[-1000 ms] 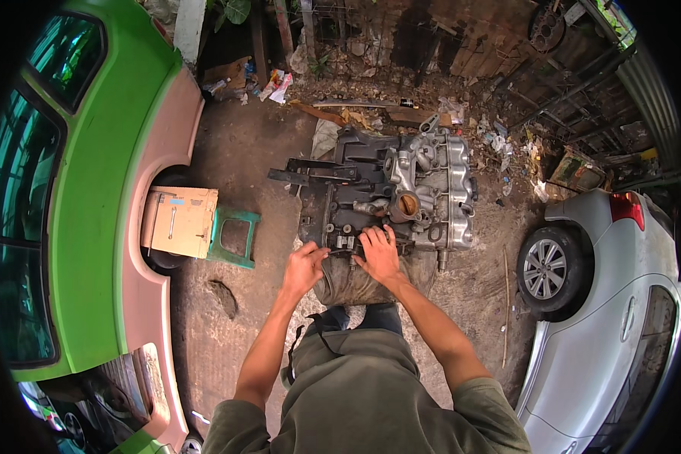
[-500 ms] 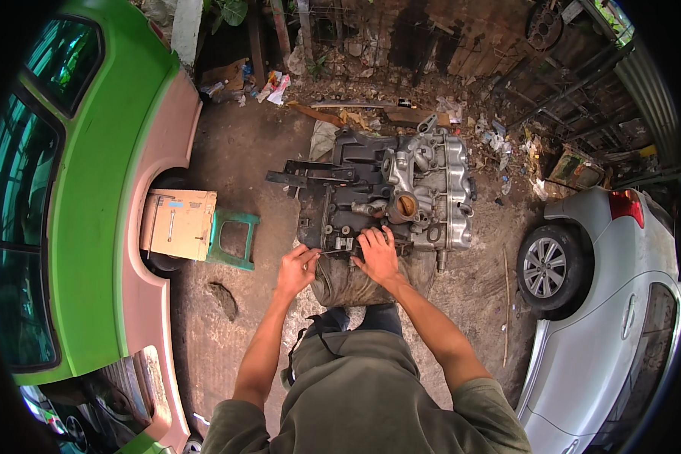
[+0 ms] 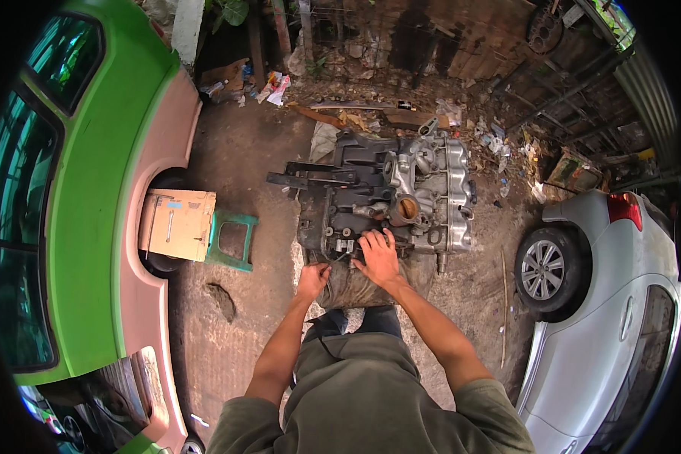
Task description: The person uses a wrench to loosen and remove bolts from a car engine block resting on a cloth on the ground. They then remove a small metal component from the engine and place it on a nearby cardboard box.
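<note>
The left hand [image 3: 312, 280] is just off the near left corner of the engine [image 3: 367, 166]. Its thumb and finger are pinched together on a thin rod [image 3: 339, 258], which points at the engine's near edge. The right hand [image 3: 378, 259] is on that near edge, with its fingers bent over the top and its thumb apart from them. The engine lies right in front of both hands. A brown cloth [image 3: 356, 286] sticks out from under the engine's near side. There is bare floor [image 3: 268, 227] to the left of the engine, up to a green stool [image 3: 246, 246]. To its right, more floor runs past a thin stick [image 3: 505, 303] to a silver car [image 3: 598, 303]. Bits of trash [image 3: 499, 140] lie past the engine's far right corner.
</note>
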A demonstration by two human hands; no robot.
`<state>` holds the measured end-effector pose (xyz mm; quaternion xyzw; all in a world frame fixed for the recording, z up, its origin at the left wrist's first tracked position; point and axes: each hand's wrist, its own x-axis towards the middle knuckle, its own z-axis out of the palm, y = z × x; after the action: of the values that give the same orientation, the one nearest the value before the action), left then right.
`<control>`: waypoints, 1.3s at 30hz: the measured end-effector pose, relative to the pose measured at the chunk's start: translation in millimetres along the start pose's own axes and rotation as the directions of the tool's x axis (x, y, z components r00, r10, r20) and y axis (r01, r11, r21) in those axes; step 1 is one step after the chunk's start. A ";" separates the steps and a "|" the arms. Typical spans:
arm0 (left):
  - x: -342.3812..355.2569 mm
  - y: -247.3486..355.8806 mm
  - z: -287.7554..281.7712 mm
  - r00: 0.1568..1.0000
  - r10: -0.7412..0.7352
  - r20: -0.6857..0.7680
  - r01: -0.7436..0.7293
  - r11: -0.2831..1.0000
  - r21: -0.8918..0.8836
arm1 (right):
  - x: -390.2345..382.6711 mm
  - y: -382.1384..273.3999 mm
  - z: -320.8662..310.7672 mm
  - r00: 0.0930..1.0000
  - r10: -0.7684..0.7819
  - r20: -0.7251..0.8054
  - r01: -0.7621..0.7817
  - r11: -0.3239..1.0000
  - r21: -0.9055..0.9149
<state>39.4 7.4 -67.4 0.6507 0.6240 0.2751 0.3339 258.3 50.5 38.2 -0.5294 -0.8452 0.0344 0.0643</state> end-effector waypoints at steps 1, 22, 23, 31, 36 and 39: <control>0.4 0.5 4.1 0.999 -0.007 0.032 0.007 1.000 0.002 | 0.0 -0.3 0.1 1.000 0.001 -0.001 -0.001 1.000 -0.001; -16.6 37.5 -91.8 0.982 0.182 0.052 -0.189 0.955 0.230 | 0.4 0.5 5.8 0.995 -0.028 -0.093 0.029 1.000 0.008; -12.7 44.2 -96.5 0.976 0.209 0.063 -0.218 0.947 0.237 | 0.7 0.7 5.7 0.997 -0.020 -0.074 0.021 1.000 0.005; 18.0 86.9 -109.1 0.944 0.261 0.203 -0.316 0.892 0.323 | 0.3 -0.3 -1.1 0.999 0.003 0.038 -0.003 1.000 0.016; 33.5 108.9 -113.0 0.929 0.294 0.224 -0.357 0.869 0.343 | 0.4 0.5 -0.6 0.999 0.001 0.037 -0.001 1.000 0.001; 40.0 114.1 -117.9 0.911 0.308 0.273 -0.393 0.850 0.351 | -0.2 0.4 0.3 0.999 0.003 0.039 -0.003 1.000 0.001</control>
<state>22.6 58.2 92.7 0.8330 0.4987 0.1297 0.2015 258.7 50.5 37.9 -0.5298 -0.8455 0.0453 0.0482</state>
